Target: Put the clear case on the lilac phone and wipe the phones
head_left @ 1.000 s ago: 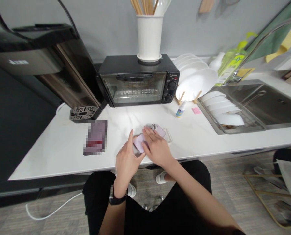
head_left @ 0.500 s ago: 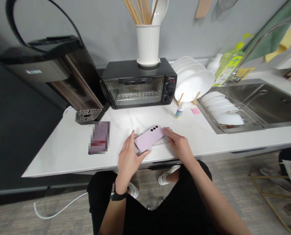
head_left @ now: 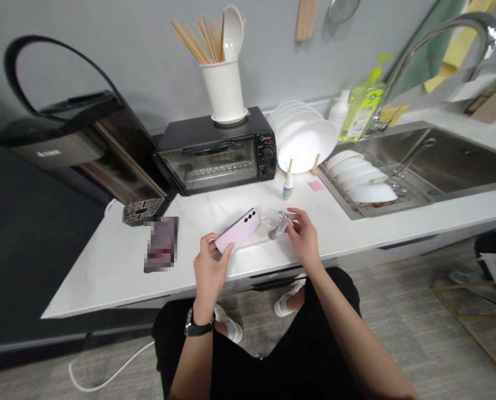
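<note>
Lilac phone [head_left: 238,230] slants over the bench [head_left: 118,289], its near-left end within the left hand's [head_left: 210,266] grip, thumb and fingers closed on opposite edges. Right hand [head_left: 304,239], fingers bent, grips a crumpled grey bundle [head_left: 276,228] between thumb and fingertips.

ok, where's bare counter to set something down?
Free: counter left of the pixelated item; between it and the left hand; right of the right hand, before the sink. Crowded: between the hands, with phone and crumpled grey item; beside the oven, with plates and small bottle.
</note>
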Demonstrator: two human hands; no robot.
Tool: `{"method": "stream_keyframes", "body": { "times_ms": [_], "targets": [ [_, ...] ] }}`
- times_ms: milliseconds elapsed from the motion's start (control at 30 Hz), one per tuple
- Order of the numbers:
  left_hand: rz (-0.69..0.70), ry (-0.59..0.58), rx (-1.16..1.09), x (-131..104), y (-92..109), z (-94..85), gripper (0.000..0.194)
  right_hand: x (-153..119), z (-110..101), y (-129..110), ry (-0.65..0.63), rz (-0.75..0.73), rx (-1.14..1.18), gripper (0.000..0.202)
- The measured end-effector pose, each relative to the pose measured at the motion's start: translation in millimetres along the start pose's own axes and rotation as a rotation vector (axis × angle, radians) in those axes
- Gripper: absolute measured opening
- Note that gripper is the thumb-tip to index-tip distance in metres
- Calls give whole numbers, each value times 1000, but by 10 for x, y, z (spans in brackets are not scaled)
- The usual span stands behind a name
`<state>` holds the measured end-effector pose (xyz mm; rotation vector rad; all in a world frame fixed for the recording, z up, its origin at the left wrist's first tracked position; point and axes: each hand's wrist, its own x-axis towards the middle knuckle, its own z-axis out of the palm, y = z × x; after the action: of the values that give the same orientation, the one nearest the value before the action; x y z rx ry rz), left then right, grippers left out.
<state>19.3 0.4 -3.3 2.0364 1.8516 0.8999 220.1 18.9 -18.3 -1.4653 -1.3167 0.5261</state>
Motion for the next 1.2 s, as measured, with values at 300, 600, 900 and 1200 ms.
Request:
{"method": "stream_keyframes", "body": {
  "times_ms": [300, 600, 900, 1200],
  "targets": [
    [36, -51, 52, -66, -82, -3, 20, -79, 50, -82, -206, -219, -110, 19],
    [81, -6, 24, -47, -138, -68, 17, 92, 149, -240, -58, -295, -130, 26],
    [106, -83, 4, -57, -169, -69, 20, -288, 657, -583, -394, -539, -204, 38],
    [122, -107, 16, -47, -144, -97, 21, -42, 483, -353, -311, -513, -261, 39]
  ]
}}
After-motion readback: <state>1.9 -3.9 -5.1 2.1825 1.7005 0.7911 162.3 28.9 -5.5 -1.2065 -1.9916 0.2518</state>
